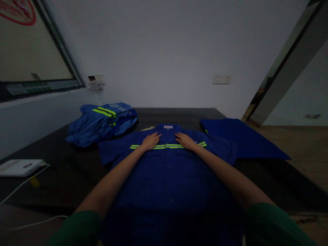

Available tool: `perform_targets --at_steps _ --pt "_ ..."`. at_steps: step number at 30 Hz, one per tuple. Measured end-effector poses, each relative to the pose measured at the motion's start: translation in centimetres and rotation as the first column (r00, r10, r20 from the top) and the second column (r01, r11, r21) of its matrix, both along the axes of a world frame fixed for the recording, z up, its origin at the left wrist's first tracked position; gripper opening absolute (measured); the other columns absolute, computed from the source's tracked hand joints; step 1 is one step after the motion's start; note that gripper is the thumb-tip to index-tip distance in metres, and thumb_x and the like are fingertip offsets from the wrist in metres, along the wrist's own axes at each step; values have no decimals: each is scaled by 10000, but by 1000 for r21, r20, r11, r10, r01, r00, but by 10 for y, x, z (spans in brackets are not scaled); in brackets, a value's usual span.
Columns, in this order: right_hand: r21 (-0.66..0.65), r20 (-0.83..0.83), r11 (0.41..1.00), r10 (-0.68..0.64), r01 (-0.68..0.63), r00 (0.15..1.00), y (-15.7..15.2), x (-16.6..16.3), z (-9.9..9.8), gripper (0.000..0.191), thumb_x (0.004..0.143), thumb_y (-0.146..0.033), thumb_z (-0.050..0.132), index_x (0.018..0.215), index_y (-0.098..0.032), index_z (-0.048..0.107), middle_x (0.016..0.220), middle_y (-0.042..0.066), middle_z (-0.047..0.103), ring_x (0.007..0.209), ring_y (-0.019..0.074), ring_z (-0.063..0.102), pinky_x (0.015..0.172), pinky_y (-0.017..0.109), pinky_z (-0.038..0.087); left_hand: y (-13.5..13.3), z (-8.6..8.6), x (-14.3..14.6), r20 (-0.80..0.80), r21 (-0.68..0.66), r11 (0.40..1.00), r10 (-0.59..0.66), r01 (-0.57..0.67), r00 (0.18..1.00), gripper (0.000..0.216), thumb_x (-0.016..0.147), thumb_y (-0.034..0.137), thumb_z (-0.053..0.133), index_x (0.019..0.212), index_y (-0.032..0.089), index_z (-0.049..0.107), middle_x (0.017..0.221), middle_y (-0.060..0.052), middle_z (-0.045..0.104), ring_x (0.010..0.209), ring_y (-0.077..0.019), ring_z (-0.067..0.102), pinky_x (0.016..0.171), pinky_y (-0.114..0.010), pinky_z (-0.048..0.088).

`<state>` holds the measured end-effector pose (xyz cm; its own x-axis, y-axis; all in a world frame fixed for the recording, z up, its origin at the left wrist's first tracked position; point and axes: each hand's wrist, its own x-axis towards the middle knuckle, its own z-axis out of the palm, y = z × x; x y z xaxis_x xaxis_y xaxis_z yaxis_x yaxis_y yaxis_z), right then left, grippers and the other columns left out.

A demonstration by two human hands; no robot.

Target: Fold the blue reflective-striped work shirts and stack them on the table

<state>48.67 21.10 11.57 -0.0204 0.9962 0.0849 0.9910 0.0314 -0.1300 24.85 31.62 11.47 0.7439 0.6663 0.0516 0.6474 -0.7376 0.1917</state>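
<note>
A dark blue short-sleeved work shirt (153, 174) with a yellow-green reflective stripe across its chest lies spread front side up, its collar toward the wall. On the left of its chest, just above the stripe, my left hand (151, 140) rests flat with fingers stretched toward the collar. My right hand (185, 140) lies flat on the opposite side of the chest, its fingers reaching to the collar edge. Neither hand grips the cloth. The shirt's lower part fades into shadow near me.
A rumpled heap of blue reflective clothing (102, 124) sits at the back left of the black table (176, 114). Flat dark blue cloth (241, 138) lies to the right. At the left edge is a white device (22, 167) with a cable. A wall stands behind.
</note>
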Motion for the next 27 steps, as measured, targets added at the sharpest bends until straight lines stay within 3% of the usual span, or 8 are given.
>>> perform_targets --at_steps 3,10,13,16,21,23,27 --pt "-25 -22 1000 -14 13 1000 -3 -3 2 537 981 -404 355 1447 -140 391 1516 160 335 1407 286 293 1115 473 282 2 4 -1 -14 -40 999 16 -16 1000 511 1009 351 152 1481 236 311 1544 -86 301 1432 -207 249 1141 -458 224" --pt "-50 -15 998 -47 46 999 -15 -21 5 624 968 -519 328 1479 -161 320 1548 164 259 1428 317 225 1109 576 215 0 0 13 -5 -19 995 94 -94 996 578 965 501 330 1477 233 320 1548 -123 279 1439 -275 215 1135 -517 183" --pt "-63 -15 997 -41 40 999 -20 -24 6 614 968 -532 318 1482 -197 316 1555 149 252 1433 306 216 1108 572 213 0 5 22 15 -3 989 148 -148 989 552 940 542 373 1408 257 443 1494 -132 387 1384 -323 325 1096 -556 234" --pt "-71 -23 997 -12 10 1000 -20 -21 14 587 963 -539 332 1444 -209 395 1525 144 328 1406 300 285 1095 516 274 10 18 27 73 30 984 173 -176 982 436 961 481 360 1252 259 597 1346 -108 553 1277 -297 464 1063 -500 312" --pt "33 -64 999 15 -13 998 -2 0 42 368 981 -345 385 1225 -197 617 1281 90 613 1204 208 529 1015 303 379 50 35 29 196 59 973 206 -221 959 365 939 195 395 1250 242 579 1283 -86 579 1206 -226 521 1010 -381 398" --pt "90 -56 995 -24 29 998 11 11 51 326 956 -227 410 1190 -205 637 1235 65 638 1173 196 536 993 280 387 68 36 32 220 40 973 211 -226 952 388 913 135 417 1267 211 559 1252 -91 600 1167 -203 551 984 -339 426" --pt "105 -49 994 -5 10 999 42 22 57 442 876 -39 387 1192 -220 638 1214 49 639 1176 176 503 959 259 395 96 28 47 232 -14 980 195 -197 953 344 924 142 437 1249 129 552 1161 -101 656 1042 -159 624 901 -249 473"
